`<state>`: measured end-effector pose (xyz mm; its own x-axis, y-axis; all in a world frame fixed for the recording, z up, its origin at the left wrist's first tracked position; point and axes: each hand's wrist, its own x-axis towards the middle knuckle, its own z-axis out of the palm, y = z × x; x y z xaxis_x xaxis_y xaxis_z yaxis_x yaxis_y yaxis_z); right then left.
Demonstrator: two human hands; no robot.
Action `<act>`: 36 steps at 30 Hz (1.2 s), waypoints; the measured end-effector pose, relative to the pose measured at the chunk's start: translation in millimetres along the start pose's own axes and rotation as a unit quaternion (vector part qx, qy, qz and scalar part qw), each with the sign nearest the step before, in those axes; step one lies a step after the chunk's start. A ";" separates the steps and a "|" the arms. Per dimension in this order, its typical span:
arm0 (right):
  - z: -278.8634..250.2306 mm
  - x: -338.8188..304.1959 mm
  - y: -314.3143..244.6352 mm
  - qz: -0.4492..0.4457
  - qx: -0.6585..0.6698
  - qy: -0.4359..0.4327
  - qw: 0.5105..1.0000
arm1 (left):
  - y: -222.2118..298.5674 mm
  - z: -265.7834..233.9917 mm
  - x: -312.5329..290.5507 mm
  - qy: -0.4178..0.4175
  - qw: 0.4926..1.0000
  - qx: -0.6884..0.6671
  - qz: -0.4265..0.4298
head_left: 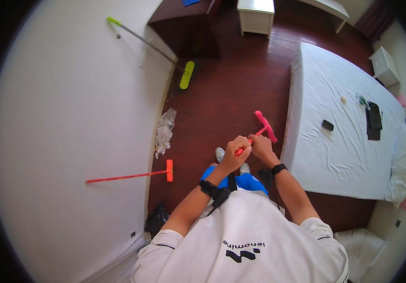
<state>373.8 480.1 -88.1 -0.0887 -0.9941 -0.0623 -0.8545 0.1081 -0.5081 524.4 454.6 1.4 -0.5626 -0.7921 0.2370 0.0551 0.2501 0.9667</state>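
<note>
A broom with a pink head and a red patterned handle slants out over the dark red wooden floor in front of me. My left hand is wrapped round the handle near its rounded top end. Just to its right and a little farther down the handle, my right hand is closed on it too. The broom head is on the far side of my hands, close to the bed's near left side. Whether its bristles touch the floor, I cannot tell.
A white-sheeted bed stands on the right. Along the left wall are a long-handled green flat mop, a pile of white scraps, a red-handled tool with an orange head and a black bag. A dark cabinet stands farther off.
</note>
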 end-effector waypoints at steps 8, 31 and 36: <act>6.9 44.6 45.9 0.199 0.021 -0.017 0.980 | -71.1 5.5 75.0 -0.171 0.982 -0.059 -0.047; -4.8 327.5 -38.9 -0.078 0.180 -0.254 0.947 | -71.1 -119.3 269.3 0.019 0.982 0.187 -0.022; -49.0 371.5 20.4 -0.113 0.122 -0.230 0.959 | -57.3 -102.6 340.0 -0.021 0.988 0.134 -0.071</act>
<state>298.3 112.6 -79.5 0.3679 -0.8898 -0.2700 -0.6747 -0.0556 -0.7360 414.6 113.9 36.5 -0.5826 -0.8076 0.0914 -0.2440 0.2811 0.9282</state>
